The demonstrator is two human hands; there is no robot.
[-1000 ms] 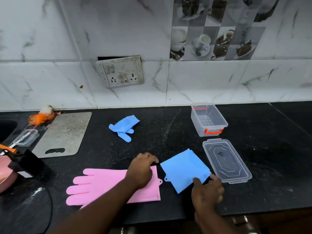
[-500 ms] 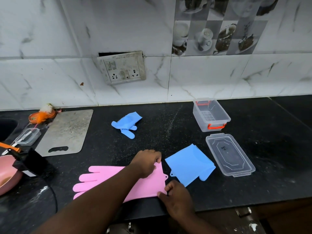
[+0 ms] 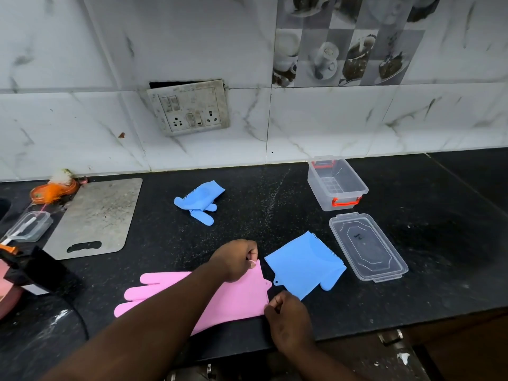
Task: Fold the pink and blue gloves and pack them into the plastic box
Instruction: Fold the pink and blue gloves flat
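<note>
Home kitchen: black countertop (image 3: 275, 204), cutting board (image 3: 96, 215).

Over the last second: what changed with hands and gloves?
The right hand left the folded blue glove and moved left to the pink glove, now pinching its near cuff corner. The left hand went from resting on the cuff to pinching its far corner. Folded blue glove, far blue glove, plastic box and lid stayed put.
</note>
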